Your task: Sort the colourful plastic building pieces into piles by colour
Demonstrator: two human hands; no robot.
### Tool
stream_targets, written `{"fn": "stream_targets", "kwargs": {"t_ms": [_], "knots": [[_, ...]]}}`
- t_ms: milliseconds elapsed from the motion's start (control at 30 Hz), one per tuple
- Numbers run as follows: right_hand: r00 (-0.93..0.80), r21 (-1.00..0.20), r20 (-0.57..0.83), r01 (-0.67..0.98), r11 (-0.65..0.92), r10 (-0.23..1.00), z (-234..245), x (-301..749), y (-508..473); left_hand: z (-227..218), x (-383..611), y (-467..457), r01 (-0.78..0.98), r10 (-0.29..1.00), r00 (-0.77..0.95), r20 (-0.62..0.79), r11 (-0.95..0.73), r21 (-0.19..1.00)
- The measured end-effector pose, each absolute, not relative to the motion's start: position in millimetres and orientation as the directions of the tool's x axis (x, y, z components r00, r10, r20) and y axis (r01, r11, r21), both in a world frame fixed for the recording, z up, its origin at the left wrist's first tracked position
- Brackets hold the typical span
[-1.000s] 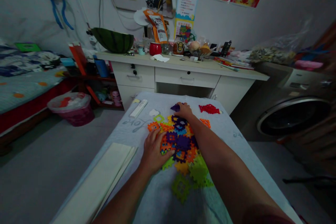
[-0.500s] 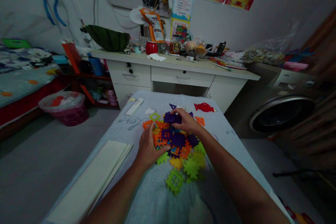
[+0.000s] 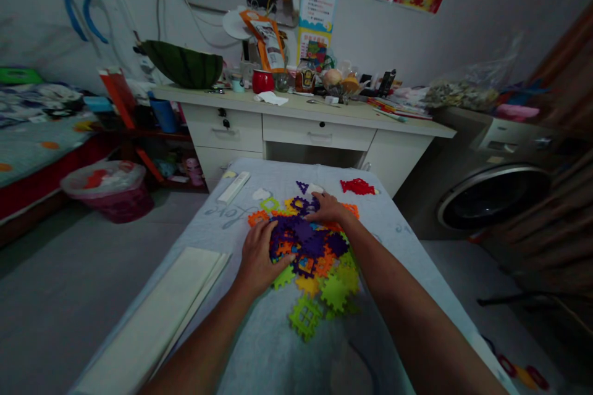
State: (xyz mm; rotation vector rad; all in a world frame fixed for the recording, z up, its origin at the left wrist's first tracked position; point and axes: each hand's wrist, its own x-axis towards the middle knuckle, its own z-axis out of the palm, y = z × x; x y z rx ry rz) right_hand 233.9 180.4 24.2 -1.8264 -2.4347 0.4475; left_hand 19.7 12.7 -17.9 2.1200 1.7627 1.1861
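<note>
A pile of toothed plastic building pieces in purple, orange, yellow and green (image 3: 334, 292) lies on the cloth-covered table. My left hand (image 3: 259, 254) rests along the pile's left side, thumb and fingers spread, fingertips touching purple pieces (image 3: 296, 229). At the far side, my right hand (image 3: 328, 207) has its fingers and thumb closed around the edge of a purple toothed piece (image 3: 313, 204), partly hidden by the hand. A purple square with an opening (image 3: 299, 205) lies just left of it. Nearest to me is a green window-shaped piece (image 3: 305, 317).
Red pieces (image 3: 357, 186) and a purple triangle (image 3: 302, 187) lie behind the pile. A white strip (image 3: 234, 188) and a folded pale sheet (image 3: 162, 315) lie on the left. Beyond stands a white desk (image 3: 319, 133) with a watermelon half (image 3: 185, 65); a washing machine (image 3: 500, 191) is right.
Purple pieces have shifted left over the orange ones, against my left hand. My right hand has moved slightly right, uncovering a purple square with an opening. The view has turned a little.
</note>
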Motion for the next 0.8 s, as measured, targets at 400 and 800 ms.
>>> {"fn": "stream_targets", "kwargs": {"t_ms": [400,800], "knots": [[-0.479,-0.341,0.134,0.799,0.495,0.867,31.0,224.3,165.5,-14.4,21.3,11.5,0.762,0.886,-0.072,0.457,-0.247,0.599],[-0.685,-0.513,0.239,0.513,0.688,0.689,62.8,232.4,49.9,-4.3,23.6,10.4,0.762,0.885,-0.199,0.420,-0.129,0.634]]}}
